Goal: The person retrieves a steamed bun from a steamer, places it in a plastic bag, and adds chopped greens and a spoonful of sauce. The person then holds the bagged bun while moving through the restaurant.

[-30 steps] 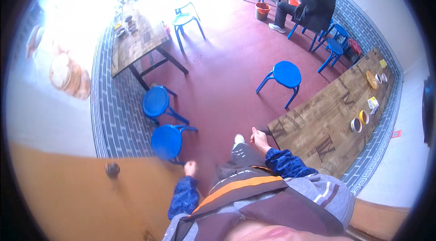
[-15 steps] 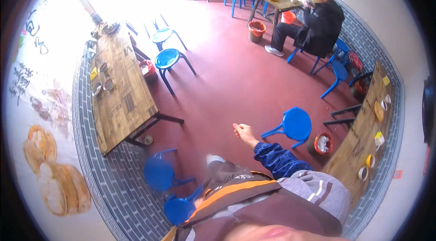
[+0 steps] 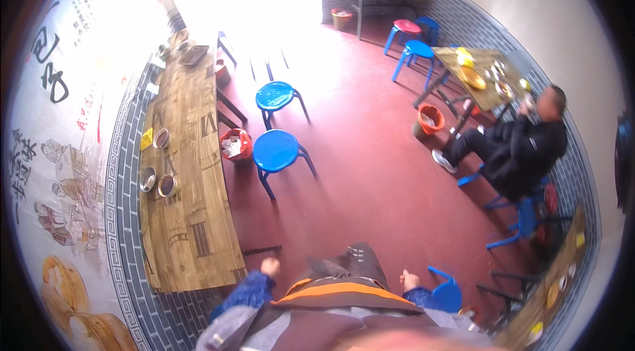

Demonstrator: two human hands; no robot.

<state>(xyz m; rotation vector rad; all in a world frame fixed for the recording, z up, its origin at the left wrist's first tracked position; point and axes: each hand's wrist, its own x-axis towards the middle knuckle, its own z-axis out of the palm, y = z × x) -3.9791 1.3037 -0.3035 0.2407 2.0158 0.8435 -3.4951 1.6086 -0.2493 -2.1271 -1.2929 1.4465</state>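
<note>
My left hand (image 3: 270,267) is curled into a loose fist beside the near end of the long wooden table (image 3: 208,219), apart from it. No object shows in it. My right hand (image 3: 409,280) hangs over the red floor, fingers curled in and thumb on top, with nothing visible in the grip. Close to its right is a blue stool (image 3: 448,295). Blue sleeves cover both wrists, and a brown apron with an orange band (image 3: 344,295) lies between them. On the left table are several small bowls (image 3: 167,185) and a yellow packet (image 3: 146,138).
Two blue stools (image 3: 276,151) and a red-lined bin (image 3: 236,145) stand beside the left table. At the right, a seated person in black (image 3: 529,146) is at another table (image 3: 486,80); a bin (image 3: 429,120) is near that person's feet. Another table (image 3: 562,285) runs along the right wall.
I have moved forward between the tables, and the view has turned left. My left hand has come into sight beside the left table. My right hand has drawn back nearer my body.
</note>
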